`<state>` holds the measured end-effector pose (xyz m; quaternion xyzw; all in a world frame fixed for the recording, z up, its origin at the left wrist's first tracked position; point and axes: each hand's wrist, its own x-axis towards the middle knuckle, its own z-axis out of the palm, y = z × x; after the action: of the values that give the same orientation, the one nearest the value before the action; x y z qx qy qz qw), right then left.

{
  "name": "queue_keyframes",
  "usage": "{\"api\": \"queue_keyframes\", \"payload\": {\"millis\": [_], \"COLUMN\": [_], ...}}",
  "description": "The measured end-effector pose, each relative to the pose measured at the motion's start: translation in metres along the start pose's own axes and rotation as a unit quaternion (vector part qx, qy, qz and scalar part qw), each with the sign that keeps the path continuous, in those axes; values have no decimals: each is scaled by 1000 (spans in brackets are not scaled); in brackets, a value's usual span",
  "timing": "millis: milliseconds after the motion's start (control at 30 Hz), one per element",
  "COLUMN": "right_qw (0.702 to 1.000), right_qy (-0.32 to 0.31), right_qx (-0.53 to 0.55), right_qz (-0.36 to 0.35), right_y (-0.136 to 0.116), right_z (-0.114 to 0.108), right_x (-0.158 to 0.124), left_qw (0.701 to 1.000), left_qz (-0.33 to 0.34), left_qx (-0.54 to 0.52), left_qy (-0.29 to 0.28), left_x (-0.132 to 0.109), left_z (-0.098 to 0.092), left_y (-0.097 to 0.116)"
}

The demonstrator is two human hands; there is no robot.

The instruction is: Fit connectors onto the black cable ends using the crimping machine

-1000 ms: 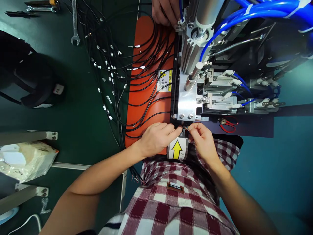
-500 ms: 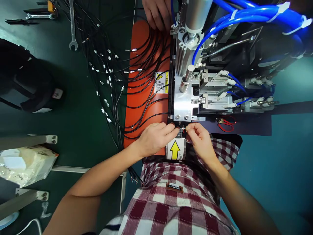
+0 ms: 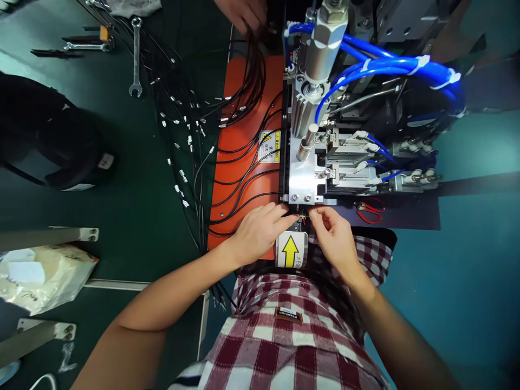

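Your right hand (image 3: 331, 235) pinches the wire (image 3: 304, 218) at centre frame; your left hand (image 3: 260, 230) touches it, grip unclear. It's probably light, floppy and fragile, so hold it near the tip.

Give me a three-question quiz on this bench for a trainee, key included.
1. True or false: the red-handled cutters lie to the right of the right hand.
2. The cables crossing the orange panel are: A blue, B black, C white.
3. Where do the fingers of the left hand and the right hand meet?
Key: 1 true; 2 B; 3 at the small wires just below the metal block.
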<state>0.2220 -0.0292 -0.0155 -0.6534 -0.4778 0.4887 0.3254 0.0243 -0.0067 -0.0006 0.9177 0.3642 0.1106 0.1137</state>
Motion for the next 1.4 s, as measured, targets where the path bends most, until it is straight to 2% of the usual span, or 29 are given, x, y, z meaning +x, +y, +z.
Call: {"api": "queue_keyframes", "payload": {"millis": [267,500,767,867,967,1000,1033,1133,1300,1400], "right_qw": [993,993,995,997,972,968,969,982,987,999], "right_qy": [90,69,68,16,-96,-109,-99,0,-19,35], "right_qx": [71,-58,-51,65,170,177,175,147,126,5], "right_qz": [-37,-75,-51,40,131,143,145,122,97,19], "right_y": [-2,3,-1,-1,0,1,2,4,-3,-9], "right_z": [25,9,13,11,3,1,-1,-2,9,10], "right_x": [-2,-4,-6,3,10,10,8,-5,-24,-24], "left_qw": [1000,1000,1000,1000,1000,1000,1000,1000,1000,1000], "left_qz": [16,16,11,15,14,13,11,9,4,8], "left_qx": [12,8,6,8,10,10,9,4,-5,-9], "left_qy": [23,16,11,10,14,14,13,5,1,3], "left_x": [0,0,0,0,-1,-1,0,0,0,0], "left_z": [3,3,2,2,2,2,2,2,2,2], "left_y": [-1,-3,-2,-2,-2,-2,-2,-2,-2,-2]}}
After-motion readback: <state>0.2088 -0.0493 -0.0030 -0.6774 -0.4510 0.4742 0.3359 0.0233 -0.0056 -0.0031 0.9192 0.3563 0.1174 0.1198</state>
